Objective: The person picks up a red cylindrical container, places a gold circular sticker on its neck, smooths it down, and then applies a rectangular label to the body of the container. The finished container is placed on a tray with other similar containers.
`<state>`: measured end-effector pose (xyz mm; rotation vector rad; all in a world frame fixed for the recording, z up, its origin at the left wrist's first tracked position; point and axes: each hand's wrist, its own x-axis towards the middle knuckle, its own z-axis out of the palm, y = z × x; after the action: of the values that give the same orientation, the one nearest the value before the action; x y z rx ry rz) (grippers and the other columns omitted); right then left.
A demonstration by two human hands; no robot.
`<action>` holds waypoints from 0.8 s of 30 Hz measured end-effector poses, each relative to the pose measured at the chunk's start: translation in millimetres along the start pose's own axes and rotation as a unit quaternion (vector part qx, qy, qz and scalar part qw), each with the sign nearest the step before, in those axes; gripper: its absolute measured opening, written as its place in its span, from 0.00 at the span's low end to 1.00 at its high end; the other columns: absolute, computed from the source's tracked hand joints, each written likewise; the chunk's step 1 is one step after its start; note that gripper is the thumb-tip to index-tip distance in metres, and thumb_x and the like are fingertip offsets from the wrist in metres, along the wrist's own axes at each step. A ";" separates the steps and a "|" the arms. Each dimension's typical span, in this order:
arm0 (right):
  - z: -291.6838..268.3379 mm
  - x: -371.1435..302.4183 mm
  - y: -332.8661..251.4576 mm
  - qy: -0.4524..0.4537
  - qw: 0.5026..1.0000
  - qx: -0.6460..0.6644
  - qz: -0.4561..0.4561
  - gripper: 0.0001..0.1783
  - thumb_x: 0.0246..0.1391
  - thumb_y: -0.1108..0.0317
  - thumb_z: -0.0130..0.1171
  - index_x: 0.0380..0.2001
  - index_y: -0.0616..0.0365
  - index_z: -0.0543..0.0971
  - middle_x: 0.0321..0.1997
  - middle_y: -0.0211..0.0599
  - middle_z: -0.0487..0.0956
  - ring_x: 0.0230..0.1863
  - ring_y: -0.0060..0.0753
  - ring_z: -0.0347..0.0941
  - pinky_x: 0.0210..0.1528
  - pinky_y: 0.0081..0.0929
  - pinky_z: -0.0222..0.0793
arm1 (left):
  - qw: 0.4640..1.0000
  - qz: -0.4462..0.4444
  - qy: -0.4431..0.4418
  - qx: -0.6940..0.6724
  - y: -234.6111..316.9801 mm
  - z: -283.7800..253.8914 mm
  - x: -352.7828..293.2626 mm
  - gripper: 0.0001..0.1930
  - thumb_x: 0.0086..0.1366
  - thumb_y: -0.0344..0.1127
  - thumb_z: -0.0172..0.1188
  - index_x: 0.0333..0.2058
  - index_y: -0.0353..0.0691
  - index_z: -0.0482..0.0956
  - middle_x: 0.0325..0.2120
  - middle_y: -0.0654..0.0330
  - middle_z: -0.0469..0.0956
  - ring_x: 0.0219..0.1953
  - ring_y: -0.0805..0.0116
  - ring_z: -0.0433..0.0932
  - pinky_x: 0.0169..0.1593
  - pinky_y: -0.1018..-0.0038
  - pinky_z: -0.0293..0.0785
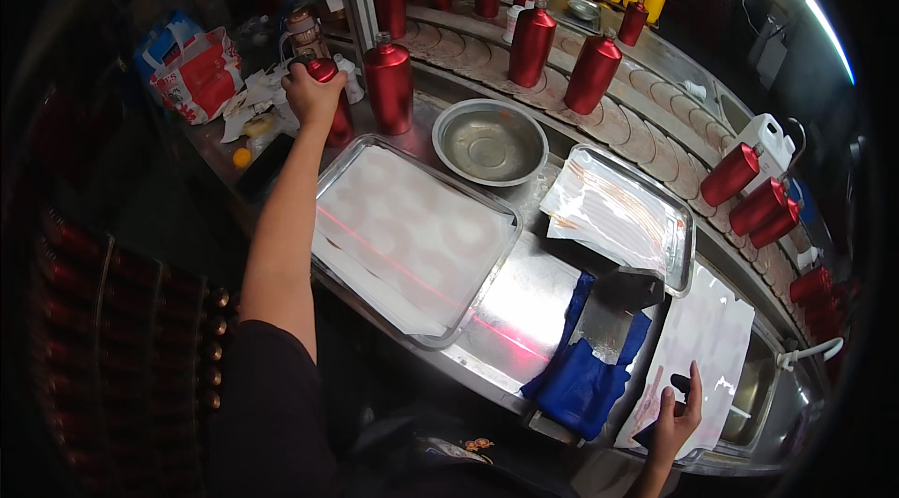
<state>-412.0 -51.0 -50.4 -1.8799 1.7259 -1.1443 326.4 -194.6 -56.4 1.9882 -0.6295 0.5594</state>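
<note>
The left hand (311, 95) is clamped around the upper end of a red metallic bottle (340, 126) at the far left of the steel tabletop (520, 297), beyond the lined metal tray (487, 279). Its walls look rigid and smooth, so it is probably slippery if wet and prone to scuffing; its weight depends on unseen contents. The shoulder or mid-body should offer the surest hold. At the near right, the right hand (676, 418) has a small black object (682, 384) at its fingers; whether they grip it, I cannot tell.
</note>
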 end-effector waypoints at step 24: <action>0.8 -22.1 -36.2 -0.129 0.971 0.202 -0.017 0.30 0.56 0.80 0.60 0.64 0.64 0.72 0.43 0.32 0.79 0.33 0.13 0.68 0.38 0.12 0.66 | 0.614 -0.355 -0.353 -0.610 112.2 -190.5 -152.9 0.18 0.62 0.49 0.69 0.43 0.45 0.81 0.40 0.64 0.84 0.42 0.66 0.83 0.48 0.64 0.82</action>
<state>-385.9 -23.0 -32.1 -1.7181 1.2182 -1.1053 114.2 -42.9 8.4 0.8287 -0.3802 -1.0176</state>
